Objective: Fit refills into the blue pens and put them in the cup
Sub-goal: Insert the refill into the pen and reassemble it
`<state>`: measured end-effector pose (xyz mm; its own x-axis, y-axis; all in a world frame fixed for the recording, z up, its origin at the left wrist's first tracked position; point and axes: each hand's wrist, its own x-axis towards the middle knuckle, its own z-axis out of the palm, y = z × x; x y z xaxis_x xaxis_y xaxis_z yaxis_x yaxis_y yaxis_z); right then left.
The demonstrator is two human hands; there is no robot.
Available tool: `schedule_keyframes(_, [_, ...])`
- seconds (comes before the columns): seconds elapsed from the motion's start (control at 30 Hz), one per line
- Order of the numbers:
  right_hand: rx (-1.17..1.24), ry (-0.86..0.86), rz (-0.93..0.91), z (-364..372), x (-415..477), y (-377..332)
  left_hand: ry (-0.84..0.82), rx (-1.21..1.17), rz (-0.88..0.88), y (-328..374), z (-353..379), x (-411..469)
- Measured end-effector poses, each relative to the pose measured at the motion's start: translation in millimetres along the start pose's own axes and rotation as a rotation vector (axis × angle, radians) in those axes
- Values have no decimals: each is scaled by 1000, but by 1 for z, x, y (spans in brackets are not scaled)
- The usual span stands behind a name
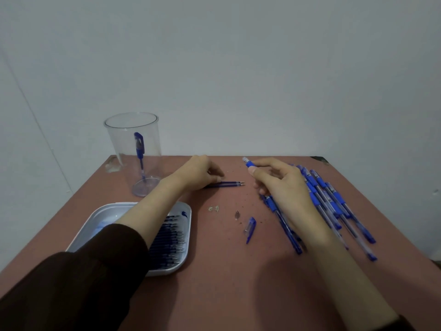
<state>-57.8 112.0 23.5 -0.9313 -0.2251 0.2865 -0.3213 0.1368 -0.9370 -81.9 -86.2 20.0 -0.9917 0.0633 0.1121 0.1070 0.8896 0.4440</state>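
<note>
Here, the left hand [202, 174]: fingers curled down, pinching the rear ends of two loose refills [229, 183] against the surface [214, 271].
Right hand [281, 185]: closed round a pen barrel [249, 163], whose blue end juts up and left past the thumb.
Key relation: the refills lie flat, long axis left to right, tips pointing toward the right hand. The barrel's exposed end sits just beyond those tips, near but apart. The left hand is the one on them, so I judge it will lift one and feed it rightward into the barrel.
Refills: thin, dark-blue, rigid rods with pale pointed tips, likely to roll.
Pile of blue pens [334, 206]: under and beside the right hand, clear barrels with blue grips, fanned out.
Loose parts: a blue-and-clear cap [250, 229] and a small cone-shaped piece [237, 215] lie between the arms.
Tray [105, 211]: white, rounded, glossy, holding rows of more refills beneath the left forearm.
Cup [117, 139]: clear plastic, upright, far left, nearer the left hand; one finished pen [139, 149] stands inside.
</note>
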Motion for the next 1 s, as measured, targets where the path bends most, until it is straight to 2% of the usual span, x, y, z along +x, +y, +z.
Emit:
schedule_keyframes(0.13, [-69, -33, -67, 12, -5, 3, 69, -22, 39, 9, -15, -31])
schedule_keyframes(0.3, [-177, -135, -168, 42, -21, 2, 64, 48, 31, 2, -41, -99])
schedule_keyframes(0.5, [-212, -193, -213, 74, -29, -5, 21, 369, -76, -22, -47, -141])
schedule_keyframes(0.7, [-303, -190, -256, 76, -34, -5, -29, 718, -49, -22, -37, -142])
schedule_keyframes(0.87, [-322, -188, -262, 71, -35, -4, -77, 616, -63, -23, -40, -137])
schedule_keyframes(1.0, [-333, -166, -262, 68, -32, -3, -43, 536, -77, -25, -43, -138])
